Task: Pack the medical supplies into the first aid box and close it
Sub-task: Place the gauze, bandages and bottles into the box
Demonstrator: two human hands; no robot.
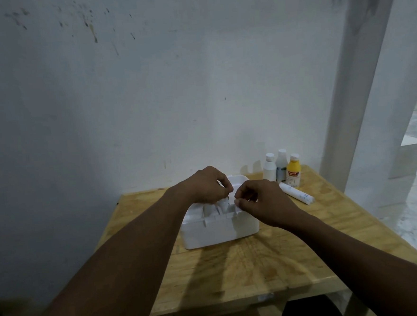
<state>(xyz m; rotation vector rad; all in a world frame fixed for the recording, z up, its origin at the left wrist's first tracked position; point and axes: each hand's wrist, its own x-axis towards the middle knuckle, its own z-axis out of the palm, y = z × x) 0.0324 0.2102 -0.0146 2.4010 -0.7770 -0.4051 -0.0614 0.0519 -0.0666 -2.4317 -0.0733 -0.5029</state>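
My left hand (pixel 204 186) pinches a small white vial (pixel 223 204) standing in the open box (pixel 208 234) mid-table (pixel 235 267). My right hand (pixel 262 201) curls at the box's rim; I can't tell its grip. Beyond it on the right are a roll (pixel 296 193) and three bottles (pixel 282 167). The yellow bottle (pixel 293 170) has a red label too blurred to read.

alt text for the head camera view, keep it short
A person's left hand and right hand, fingers curled, reach into the top of an open white first aid box on a wooden table; what they hold is unclear. To the right stand two pale bottles and a yellow bottle, with a white roll lying in front.
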